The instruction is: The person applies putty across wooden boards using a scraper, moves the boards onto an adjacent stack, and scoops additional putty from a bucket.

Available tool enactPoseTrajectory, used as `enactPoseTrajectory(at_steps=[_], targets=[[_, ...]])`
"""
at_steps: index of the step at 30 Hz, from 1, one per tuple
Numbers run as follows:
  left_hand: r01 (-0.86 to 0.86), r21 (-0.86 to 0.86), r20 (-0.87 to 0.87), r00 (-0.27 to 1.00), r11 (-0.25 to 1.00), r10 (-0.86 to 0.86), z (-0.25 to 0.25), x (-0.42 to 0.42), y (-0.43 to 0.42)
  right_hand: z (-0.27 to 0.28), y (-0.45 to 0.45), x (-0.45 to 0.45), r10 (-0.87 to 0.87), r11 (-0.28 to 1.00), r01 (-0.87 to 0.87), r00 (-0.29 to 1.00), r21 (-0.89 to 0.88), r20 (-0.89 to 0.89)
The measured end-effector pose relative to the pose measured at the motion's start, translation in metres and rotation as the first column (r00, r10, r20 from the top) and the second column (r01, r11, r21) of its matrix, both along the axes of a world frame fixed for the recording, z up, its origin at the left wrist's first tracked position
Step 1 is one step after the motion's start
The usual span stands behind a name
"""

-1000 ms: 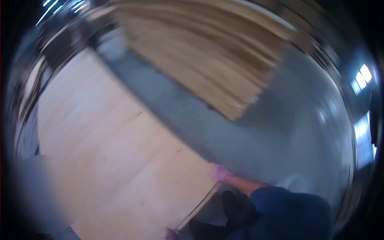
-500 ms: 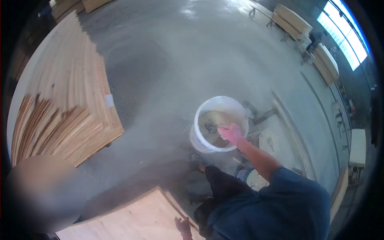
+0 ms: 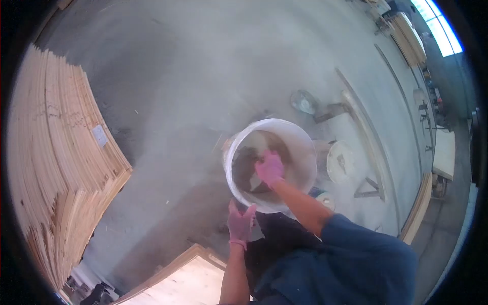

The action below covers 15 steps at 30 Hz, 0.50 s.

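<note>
A large white bucket [image 3: 303, 145] stands on the floor in front of me, with a greyish-brown material [image 3: 246, 165] inside. My right hand [image 3: 270, 168], in a pink glove, reaches down into it with curled fingers. What those fingers hold, if anything, is unclear. A pale pointed patch [image 3: 256, 182] shows just below them; I cannot tell what it is. My left hand [image 3: 241, 223], also gloved in pink, is just outside the near rim, its thumb and fingers apart. Whether its fingertips touch the rim is hard to tell.
Stacked wood sheets [image 3: 66, 137] rise on the left, and a pale board [image 3: 185, 282] lies at the bottom. Right of the bucket are a smaller white-topped bucket [image 3: 340, 161], a long bar [image 3: 368, 137] and a clear plastic-looking item [image 3: 304, 101]. More boards [image 3: 406, 38] are at upper right.
My right hand has gone from above the bucket's rim down into it. My left hand has left the pale board and come up beside the rim. The view has tilted down and shifted.
</note>
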<state>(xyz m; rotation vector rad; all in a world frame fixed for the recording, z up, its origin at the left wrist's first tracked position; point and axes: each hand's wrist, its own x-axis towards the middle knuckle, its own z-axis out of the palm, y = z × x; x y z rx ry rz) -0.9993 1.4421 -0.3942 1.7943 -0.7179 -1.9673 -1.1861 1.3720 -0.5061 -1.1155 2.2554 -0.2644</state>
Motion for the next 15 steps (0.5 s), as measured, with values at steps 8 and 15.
enactPoseTrajectory(at_steps=[8, 15], targets=[[-0.021, 0.08, -0.062, 0.998, 0.997, 0.026, -0.011, -0.017, -0.01, -0.087, 0.037, -0.01, -0.075, 0.99, 0.067, 0.995, -0.122, -0.068], [0.061, 0.083, -0.036, 0.998, 0.995, -0.058, -0.008, -0.014, -0.019, -0.088, 0.024, 0.013, -0.029, 0.98, -0.057, 0.907, 0.19, 0.42]])
